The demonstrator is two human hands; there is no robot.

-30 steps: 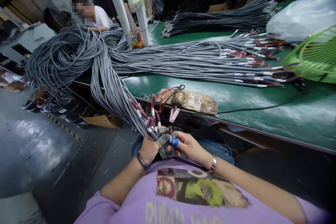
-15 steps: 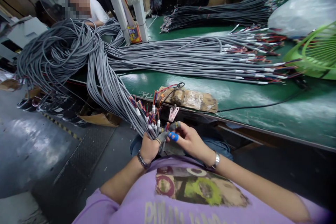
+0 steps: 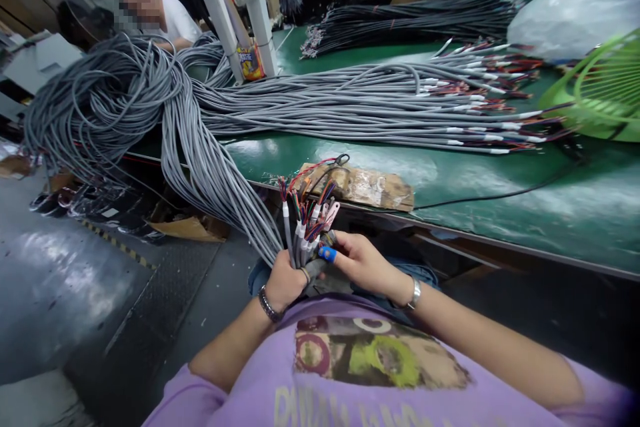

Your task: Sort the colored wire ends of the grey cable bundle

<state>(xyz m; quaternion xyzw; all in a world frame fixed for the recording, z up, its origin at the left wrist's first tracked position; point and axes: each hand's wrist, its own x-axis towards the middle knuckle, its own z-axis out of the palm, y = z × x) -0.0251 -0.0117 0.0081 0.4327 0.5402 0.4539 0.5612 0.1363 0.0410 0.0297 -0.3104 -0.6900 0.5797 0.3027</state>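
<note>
My left hand [image 3: 283,282] is closed round the ends of a thick bundle of grey cables [image 3: 210,167] that hangs off the green table's left end. Coloured wire tips with white sleeves [image 3: 305,210] stick up from that fist. My right hand [image 3: 363,260], with a blue cap on the thumb, pinches the cable ends just right of the left hand. Both hands sit in front of my chest, below the table edge.
The green table [image 3: 500,193] carries long rows of grey cables [image 3: 360,103], a dark cable bundle [image 3: 415,20], a taped cardboard pad [image 3: 365,187], a green fan guard [image 3: 605,90] and a plastic bag [image 3: 575,13]. Another person [image 3: 155,13] sits at the far left. White posts [image 3: 215,13] rise behind.
The wire tips have been gathered upright and closer together in my left fist. My right hand moved up slightly against them. The view shifted a little.
</note>
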